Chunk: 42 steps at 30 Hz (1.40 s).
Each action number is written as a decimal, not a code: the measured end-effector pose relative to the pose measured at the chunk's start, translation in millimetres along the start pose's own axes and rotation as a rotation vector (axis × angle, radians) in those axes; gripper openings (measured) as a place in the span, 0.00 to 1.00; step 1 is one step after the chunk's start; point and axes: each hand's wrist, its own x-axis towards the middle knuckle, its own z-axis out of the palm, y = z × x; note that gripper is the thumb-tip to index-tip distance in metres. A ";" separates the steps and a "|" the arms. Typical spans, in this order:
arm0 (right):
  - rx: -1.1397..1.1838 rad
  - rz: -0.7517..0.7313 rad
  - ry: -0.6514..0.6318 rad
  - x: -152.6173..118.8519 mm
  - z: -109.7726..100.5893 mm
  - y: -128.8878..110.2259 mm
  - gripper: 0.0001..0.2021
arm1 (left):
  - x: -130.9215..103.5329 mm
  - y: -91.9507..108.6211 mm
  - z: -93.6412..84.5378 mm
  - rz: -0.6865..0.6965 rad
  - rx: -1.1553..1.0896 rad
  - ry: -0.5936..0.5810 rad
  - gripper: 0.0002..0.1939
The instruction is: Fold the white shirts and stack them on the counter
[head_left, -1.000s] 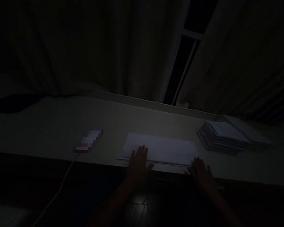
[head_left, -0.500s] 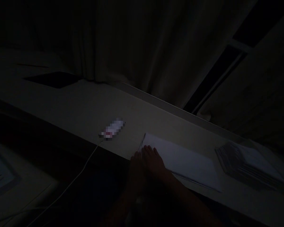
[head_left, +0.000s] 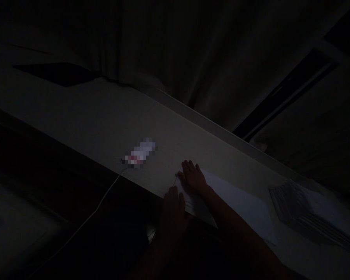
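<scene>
A flat white sheet of paper [head_left: 239,198], perhaps several layers thick, lies along the near side of the long pale table. Across its far left corner my right hand [head_left: 193,177] is laid flat, palm down, with the fingers stretched out. My left hand [head_left: 173,206] is at the sheet's near left corner, by the table's front edge. Its fingers point forward and the thumb stands a little apart; I see nothing held in it. Both hands hide part of the paper's left end, and the dim light blurs the detail.
Left of the paper lies a pixelated phone-like object [head_left: 141,152] with a white cable [head_left: 100,210] running down over the table edge. A stack of folded sheets [head_left: 309,210] stands at the right. Farther left is a dark flat item [head_left: 61,74]. Curtains [head_left: 163,46] hang behind.
My right hand has slid away from me along the paper's left edge to the far corner. My left hand stays near the front corner, now apart from the right. The view has shifted slightly.
</scene>
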 end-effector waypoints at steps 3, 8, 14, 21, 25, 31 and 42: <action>0.019 0.034 0.021 10.0 3.8 2.6 0.36 | 0.1 0.4 -0.6 -0.016 0.001 -0.031 0.40; 0.041 0.048 0.038 14.1 7.5 3.8 0.36 | 0.3 -0.3 -2.0 0.007 -0.015 0.021 0.39; 0.033 0.014 0.040 -0.1 -13.3 2.8 0.31 | 16.0 -11.1 -22.5 -0.097 -0.093 0.135 0.32; -0.040 -0.097 0.025 -43.5 8.1 -6.4 0.27 | 26.0 -12.4 -26.8 0.027 0.029 0.009 0.34; -0.008 -0.051 0.051 -32.3 15.3 -3.2 0.28 | 19.3 -12.9 -14.1 0.029 0.072 -0.008 0.35; 0.073 -0.031 0.154 -17.9 4.1 7.9 0.29 | 38.9 -13.9 -17.5 0.082 0.153 -0.007 0.28; 0.122 0.072 0.222 -52.7 7.9 65.2 0.25 | 173.1 -11.1 24.0 0.359 0.110 -0.245 0.27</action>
